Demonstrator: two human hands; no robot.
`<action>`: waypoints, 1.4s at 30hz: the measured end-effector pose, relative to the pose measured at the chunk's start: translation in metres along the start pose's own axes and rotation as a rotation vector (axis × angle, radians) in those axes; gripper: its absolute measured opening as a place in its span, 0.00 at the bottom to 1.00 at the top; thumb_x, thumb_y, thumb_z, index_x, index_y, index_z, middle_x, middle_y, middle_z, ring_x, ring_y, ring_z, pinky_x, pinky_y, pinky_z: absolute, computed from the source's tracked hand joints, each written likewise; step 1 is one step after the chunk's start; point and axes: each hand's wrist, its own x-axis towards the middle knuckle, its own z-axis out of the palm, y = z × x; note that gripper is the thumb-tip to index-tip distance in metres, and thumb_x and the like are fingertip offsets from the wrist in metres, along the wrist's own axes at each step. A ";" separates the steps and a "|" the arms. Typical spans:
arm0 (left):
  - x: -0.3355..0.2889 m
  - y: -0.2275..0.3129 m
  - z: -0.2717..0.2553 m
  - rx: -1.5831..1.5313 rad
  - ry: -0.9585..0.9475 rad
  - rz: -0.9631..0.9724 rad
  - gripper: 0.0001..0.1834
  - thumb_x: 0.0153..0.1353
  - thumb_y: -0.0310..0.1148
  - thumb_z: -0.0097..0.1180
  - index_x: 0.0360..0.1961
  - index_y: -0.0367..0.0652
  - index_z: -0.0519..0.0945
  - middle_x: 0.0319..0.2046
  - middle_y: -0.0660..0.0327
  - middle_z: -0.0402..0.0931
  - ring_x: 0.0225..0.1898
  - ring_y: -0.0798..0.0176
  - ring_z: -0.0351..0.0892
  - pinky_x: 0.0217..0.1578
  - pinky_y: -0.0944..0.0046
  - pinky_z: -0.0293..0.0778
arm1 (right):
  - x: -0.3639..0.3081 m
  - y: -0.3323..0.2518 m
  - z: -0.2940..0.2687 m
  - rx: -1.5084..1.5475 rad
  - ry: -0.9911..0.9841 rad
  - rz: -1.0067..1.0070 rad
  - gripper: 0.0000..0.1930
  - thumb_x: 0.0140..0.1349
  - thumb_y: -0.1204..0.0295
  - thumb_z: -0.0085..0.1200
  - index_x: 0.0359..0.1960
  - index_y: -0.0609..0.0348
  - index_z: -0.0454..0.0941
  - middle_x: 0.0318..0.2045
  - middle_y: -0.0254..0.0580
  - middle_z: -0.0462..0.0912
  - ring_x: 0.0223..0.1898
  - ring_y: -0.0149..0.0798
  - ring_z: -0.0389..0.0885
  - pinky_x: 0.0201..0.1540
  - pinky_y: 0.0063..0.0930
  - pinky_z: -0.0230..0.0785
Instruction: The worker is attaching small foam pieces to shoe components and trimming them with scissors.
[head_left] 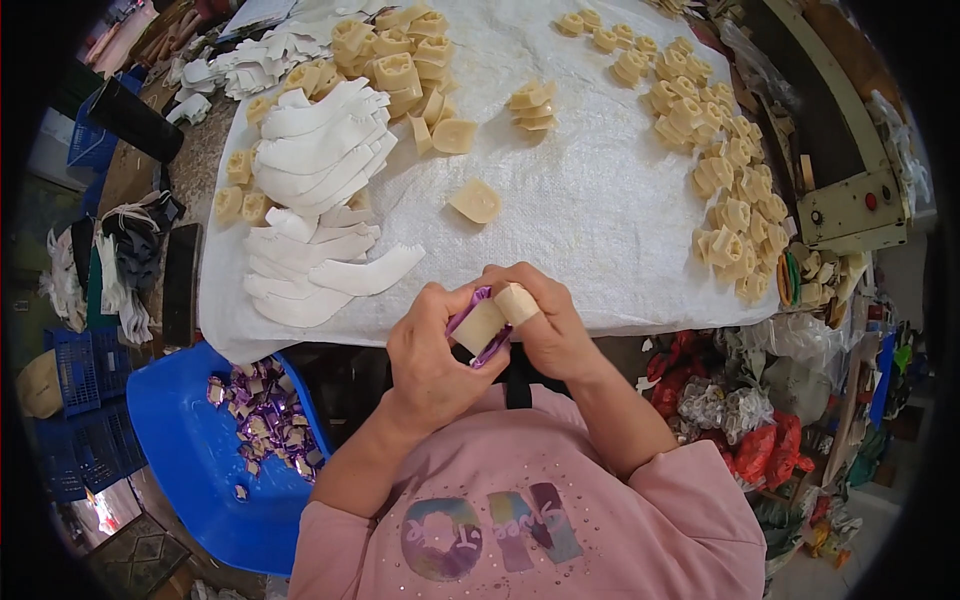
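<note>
Seemingly shaping a purple piece (479, 328) at the centre of the frame, gripped by part-curled fingers of left hand (428, 342) and right hand (553, 322), probably needing steady thumb pressure next.

A white woven sheet (590, 230) covers much of the mottled brown worktop (212, 135), leaving its left end uncovered. At the right stands a pale greenish metal frame (855, 212) with 1 red button (871, 201) and a black knob (817, 216). 2 blue plastic crates (92, 365) sit at the left, near a bright patch of light (105, 508). Red plastic bags (768, 455) crowd the right side, near pale grey floor (882, 525).
</note>
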 end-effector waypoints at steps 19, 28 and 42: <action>-0.007 -0.008 0.008 0.112 0.141 -0.129 0.24 0.40 0.25 0.69 0.37 0.36 0.69 0.27 0.56 0.73 0.24 0.63 0.76 0.25 0.66 0.73 | -0.005 0.020 0.023 -0.072 0.188 0.066 0.16 0.68 0.67 0.40 0.50 0.65 0.72 0.43 0.45 0.78 0.43 0.36 0.76 0.47 0.28 0.67; -0.011 -0.016 -0.023 -1.306 -0.159 -0.806 0.14 0.60 0.34 0.52 0.42 0.38 0.68 0.27 0.65 0.68 0.24 0.75 0.63 0.24 0.74 0.60 | 0.011 0.014 0.015 -0.037 -0.083 -0.032 0.17 0.62 0.66 0.51 0.51 0.59 0.71 0.40 0.40 0.69 0.45 0.37 0.63 0.51 0.28 0.57; -0.117 -0.071 -0.124 0.225 0.494 -0.640 0.20 0.52 0.25 0.58 0.48 0.34 0.72 0.40 0.58 0.71 0.41 0.64 0.72 0.45 0.66 0.69 | 0.047 0.030 0.032 -0.827 -0.096 -0.255 0.17 0.50 0.74 0.59 0.45 0.57 0.76 0.43 0.41 0.72 0.47 0.45 0.65 0.52 0.40 0.54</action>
